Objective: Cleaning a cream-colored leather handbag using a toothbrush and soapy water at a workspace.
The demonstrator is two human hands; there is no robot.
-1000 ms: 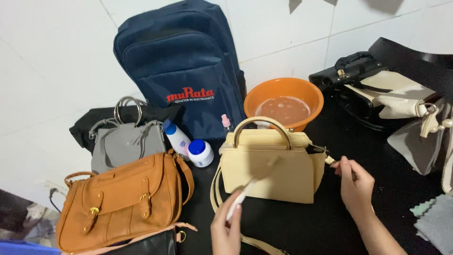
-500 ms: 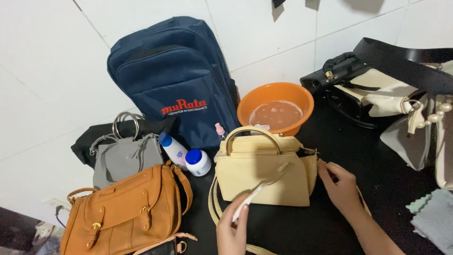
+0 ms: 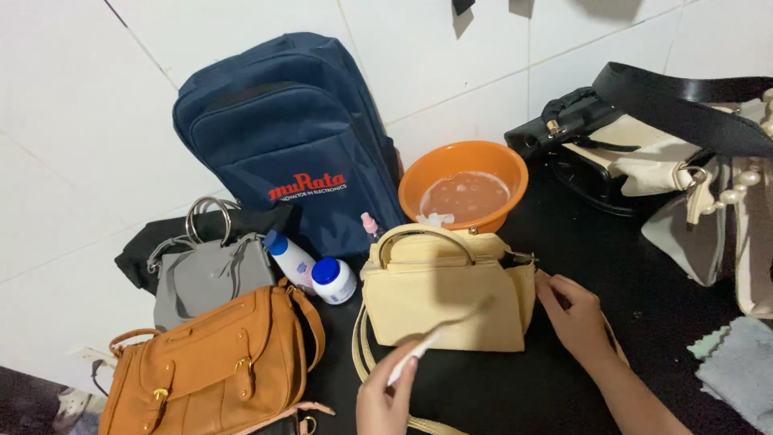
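A: Entry, cream handbag (image 3: 443, 302): what differs from a second ago?

B: Right hand (image 3: 578, 316): a second ago it was raised just off the bag's right side, fingers pinched on a small strap end. Now it lies lower, flat against the bag's right edge, touching it.

A: And the left hand (image 3: 386, 399)?

B: Its grip on the white brush (image 3: 439, 332) is unchanged, but the bristle end has shifted. It was over the upper middle of the bag's front; now it sits lower on that front, nearer the right.

A: The handle?

B: The bag's handle has tipped back toward the orange basin (image 3: 463, 187).
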